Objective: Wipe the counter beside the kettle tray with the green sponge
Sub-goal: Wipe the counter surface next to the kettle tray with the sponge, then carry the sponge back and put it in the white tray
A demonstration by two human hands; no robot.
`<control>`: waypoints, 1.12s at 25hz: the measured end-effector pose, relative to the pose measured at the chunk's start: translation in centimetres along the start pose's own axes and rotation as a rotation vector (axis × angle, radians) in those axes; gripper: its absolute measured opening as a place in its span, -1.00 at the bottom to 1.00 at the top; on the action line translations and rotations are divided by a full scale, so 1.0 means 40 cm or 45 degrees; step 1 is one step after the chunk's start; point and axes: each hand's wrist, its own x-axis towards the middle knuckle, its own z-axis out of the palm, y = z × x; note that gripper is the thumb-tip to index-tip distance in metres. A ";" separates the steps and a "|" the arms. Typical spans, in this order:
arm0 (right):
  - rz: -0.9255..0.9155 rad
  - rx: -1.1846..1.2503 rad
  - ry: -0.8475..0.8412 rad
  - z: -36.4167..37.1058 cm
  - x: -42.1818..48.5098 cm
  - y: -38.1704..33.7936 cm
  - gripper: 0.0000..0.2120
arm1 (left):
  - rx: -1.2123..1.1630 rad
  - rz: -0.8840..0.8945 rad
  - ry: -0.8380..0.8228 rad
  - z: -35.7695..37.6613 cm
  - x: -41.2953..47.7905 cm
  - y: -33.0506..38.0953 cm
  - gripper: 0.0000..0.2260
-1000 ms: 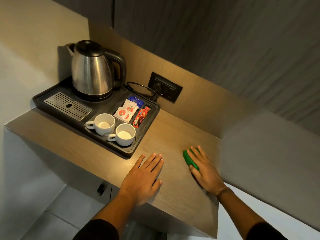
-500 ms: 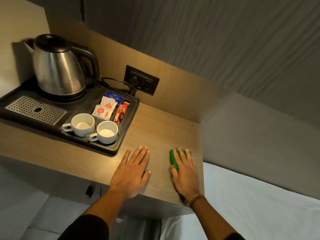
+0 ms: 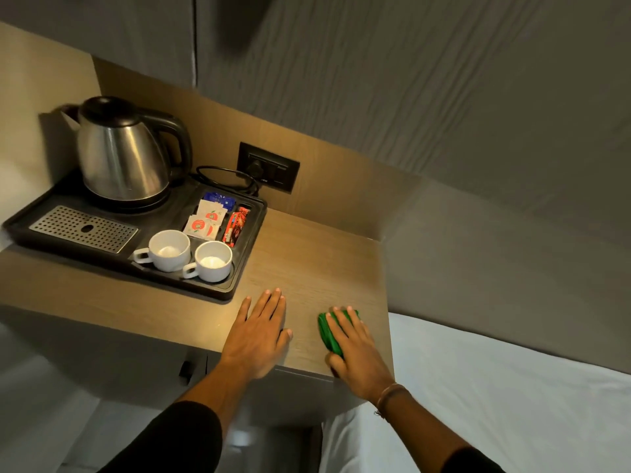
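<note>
A green sponge (image 3: 327,331) lies on the wooden counter (image 3: 314,261) near its front right corner. My right hand (image 3: 355,349) presses flat on top of it and covers most of it; only its left side shows. My left hand (image 3: 259,332) rests palm down on the counter beside it, fingers spread, holding nothing. The black kettle tray (image 3: 246,268) sits to the left, just beyond my left fingertips, with a steel kettle (image 3: 123,155) at its back.
The tray also holds two white cups (image 3: 191,254), sachets (image 3: 205,220) and a metal drip grille (image 3: 82,227). A wall socket (image 3: 269,167) with the kettle's cord is at the back. A white bed sheet (image 3: 495,404) lies right of the counter's edge.
My right hand has drawn the sponge back toward the counter's front edge, near the right corner. My left hand stays flat on the counter. The camera view has shifted.
</note>
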 end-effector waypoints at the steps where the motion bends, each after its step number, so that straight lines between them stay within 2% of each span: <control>1: 0.006 -0.024 0.009 -0.010 -0.002 -0.001 -0.30 | -0.001 -0.019 0.009 -0.004 -0.032 0.002 -0.39; 4: 0.033 -0.091 0.131 -0.014 -0.010 -0.048 -0.35 | 0.004 -0.079 0.052 0.001 -0.166 0.006 -0.37; 10: -0.338 -0.112 0.245 0.058 -0.192 -0.223 -0.32 | -0.012 -0.448 0.142 0.049 -0.564 0.060 -0.17; 13: -0.488 -0.112 0.266 0.094 -0.277 -0.326 -0.30 | -0.050 -0.637 0.157 0.080 -0.761 0.103 -0.24; 16: -0.683 -0.102 0.194 0.161 -0.397 -0.488 -0.32 | -0.026 -0.838 0.192 0.118 -1.025 0.127 -0.27; 18: -0.848 -0.048 0.173 0.215 -0.491 -0.618 -0.34 | 0.037 -1.033 0.200 0.145 -1.217 0.139 -0.22; 20: -1.073 -0.018 0.071 0.274 -0.626 -0.785 -0.34 | 0.080 -1.250 0.233 0.181 -1.454 0.161 -0.26; 22: -1.169 -0.035 0.092 0.338 -0.704 -0.879 -0.33 | 0.005 -1.379 0.238 0.193 -1.599 0.174 -0.34; 24: -1.156 -0.040 0.110 0.376 -0.754 -0.933 -0.33 | 0.018 -1.429 0.250 0.210 -1.677 0.182 -0.36; 26: -1.408 -0.011 0.012 0.442 -0.914 -1.101 -0.35 | 0.011 -1.627 0.264 0.235 -1.916 0.210 -0.36; 28: -1.562 0.037 -0.032 0.506 -1.057 -1.246 -0.34 | 0.010 -1.780 0.302 0.264 -2.109 0.230 -0.37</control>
